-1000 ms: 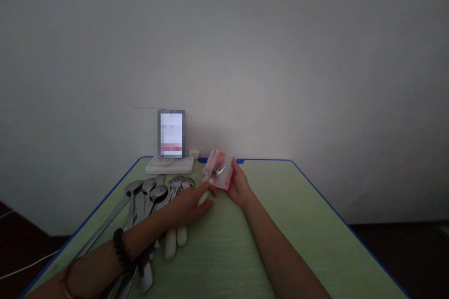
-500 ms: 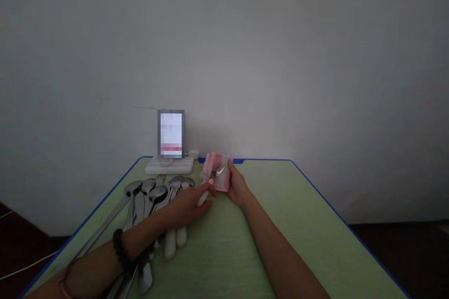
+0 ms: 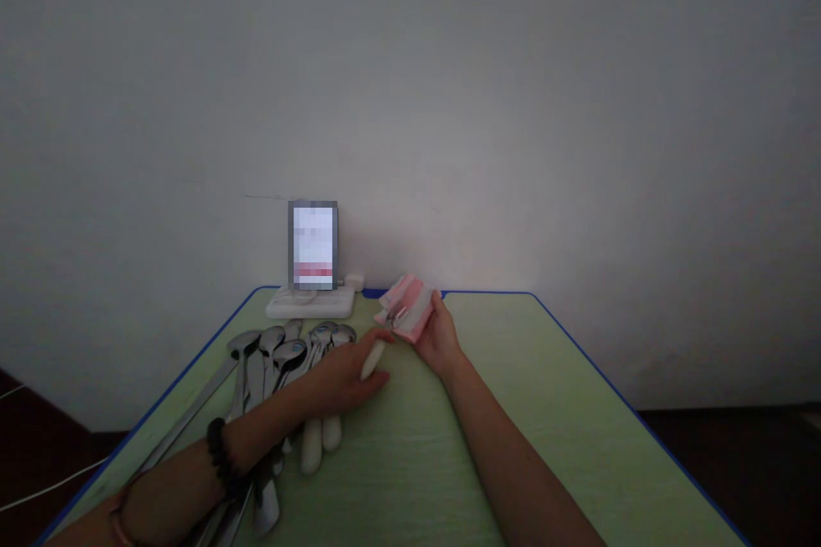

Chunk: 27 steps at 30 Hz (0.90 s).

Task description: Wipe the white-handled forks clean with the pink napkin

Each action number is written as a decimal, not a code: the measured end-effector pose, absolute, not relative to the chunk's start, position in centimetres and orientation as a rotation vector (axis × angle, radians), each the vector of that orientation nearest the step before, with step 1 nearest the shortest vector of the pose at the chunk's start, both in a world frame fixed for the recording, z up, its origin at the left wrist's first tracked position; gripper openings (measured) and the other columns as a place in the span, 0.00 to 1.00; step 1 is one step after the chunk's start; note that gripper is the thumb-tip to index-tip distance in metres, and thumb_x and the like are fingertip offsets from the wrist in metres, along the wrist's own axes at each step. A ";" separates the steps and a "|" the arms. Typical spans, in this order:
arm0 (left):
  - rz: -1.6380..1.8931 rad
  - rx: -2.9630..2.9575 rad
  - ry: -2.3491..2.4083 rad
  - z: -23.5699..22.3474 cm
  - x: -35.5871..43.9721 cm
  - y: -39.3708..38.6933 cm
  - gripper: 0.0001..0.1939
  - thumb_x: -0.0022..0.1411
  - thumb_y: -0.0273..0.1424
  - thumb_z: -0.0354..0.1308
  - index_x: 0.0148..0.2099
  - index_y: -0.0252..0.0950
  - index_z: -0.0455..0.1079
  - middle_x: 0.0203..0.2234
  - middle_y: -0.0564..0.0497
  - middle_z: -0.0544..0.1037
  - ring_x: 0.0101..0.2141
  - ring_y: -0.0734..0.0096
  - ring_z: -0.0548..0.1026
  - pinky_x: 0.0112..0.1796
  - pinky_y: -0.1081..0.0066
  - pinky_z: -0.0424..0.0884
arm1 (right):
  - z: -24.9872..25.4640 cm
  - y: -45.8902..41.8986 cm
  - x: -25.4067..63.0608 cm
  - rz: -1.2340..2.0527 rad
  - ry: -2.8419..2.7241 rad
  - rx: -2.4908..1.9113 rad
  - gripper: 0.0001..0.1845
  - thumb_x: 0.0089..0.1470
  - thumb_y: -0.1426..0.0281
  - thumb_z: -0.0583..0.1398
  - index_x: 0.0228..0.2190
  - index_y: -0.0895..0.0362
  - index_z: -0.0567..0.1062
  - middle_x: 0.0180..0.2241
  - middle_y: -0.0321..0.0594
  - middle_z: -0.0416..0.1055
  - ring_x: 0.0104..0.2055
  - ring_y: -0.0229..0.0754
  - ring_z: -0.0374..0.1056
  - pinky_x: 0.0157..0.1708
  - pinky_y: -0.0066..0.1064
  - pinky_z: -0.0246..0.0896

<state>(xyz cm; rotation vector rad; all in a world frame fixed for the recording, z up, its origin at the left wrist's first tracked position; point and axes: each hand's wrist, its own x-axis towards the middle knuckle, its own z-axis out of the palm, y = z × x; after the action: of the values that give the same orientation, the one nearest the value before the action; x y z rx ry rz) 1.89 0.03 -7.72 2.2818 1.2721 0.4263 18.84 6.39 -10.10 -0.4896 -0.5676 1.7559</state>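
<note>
My left hand [image 3: 351,372] is closed around the cream handle of a fork [image 3: 373,359], whose metal head points up and away to the right. My right hand [image 3: 441,333] grips a folded pink-and-white striped cloth [image 3: 414,308] by its right side. The fork's metal end lies against the cloth and is blurred there. Beneath and beside my left forearm lies a pile of metal spoons and other cutlery [image 3: 288,355]. Two cream handles [image 3: 311,446] stick out of it toward me.
A lit phone or small tablet [image 3: 313,246], its screen pixelated, stands behind a white power strip [image 3: 311,305] at the table's back edge. A white plug [image 3: 354,282] sits beside it. The green table [image 3: 539,427] has a blue rim and meets a grey wall [image 3: 513,102].
My right hand has shifted slightly to the right and turned the cloth, which now sits at a different tilt against the fork's head. My left hand has barely moved.
</note>
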 end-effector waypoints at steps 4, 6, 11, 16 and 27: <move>0.542 2.187 1.220 -8.1 1.8 0.0 0.30 0.57 0.33 0.51 0.60 0.34 0.47 0.25 0.55 0.70 0.25 0.67 0.70 0.29 0.71 0.64 | -10.2 6.5 18.9 1.730 -0.539 -0.524 0.23 0.58 0.58 0.48 0.44 0.61 0.71 0.37 0.44 0.77 0.39 0.43 0.72 0.44 0.37 0.66; 0.571 2.169 1.206 -8.2 1.8 0.1 0.31 0.57 0.32 0.50 0.61 0.34 0.47 0.25 0.54 0.71 0.26 0.66 0.71 0.30 0.70 0.65 | -10.3 6.5 19.0 1.731 -0.540 -0.523 0.22 0.58 0.58 0.49 0.44 0.61 0.71 0.37 0.44 0.77 0.39 0.43 0.73 0.43 0.36 0.67; 0.625 2.153 1.212 -8.2 1.8 0.3 0.28 0.59 0.34 0.49 0.60 0.35 0.52 0.30 0.49 0.76 0.30 0.61 0.73 0.34 0.67 0.66 | -10.6 6.7 19.0 1.753 -0.535 -0.541 0.22 0.58 0.58 0.49 0.41 0.61 0.72 0.34 0.44 0.78 0.36 0.43 0.73 0.40 0.36 0.68; 0.691 2.108 1.240 -7.9 1.9 0.3 0.24 0.60 0.34 0.48 0.59 0.36 0.56 0.35 0.47 0.78 0.33 0.60 0.75 0.37 0.67 0.66 | -10.7 6.7 19.1 1.781 -0.534 -0.530 0.22 0.57 0.57 0.50 0.39 0.61 0.72 0.32 0.44 0.77 0.33 0.43 0.73 0.38 0.37 0.69; 0.697 2.110 1.303 -7.8 2.1 0.3 0.23 0.62 0.36 0.46 0.58 0.35 0.57 0.33 0.47 0.77 0.32 0.61 0.75 0.36 0.67 0.67 | -10.3 6.6 18.8 1.781 -0.498 -0.571 0.23 0.59 0.58 0.47 0.42 0.60 0.71 0.34 0.43 0.78 0.37 0.44 0.73 0.42 0.41 0.68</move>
<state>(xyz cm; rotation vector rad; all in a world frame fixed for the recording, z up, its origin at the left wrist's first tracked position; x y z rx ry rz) 2.11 0.27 -7.79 2.1100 1.3032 0.6969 18.85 6.58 -10.31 -0.5714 -0.4977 1.7809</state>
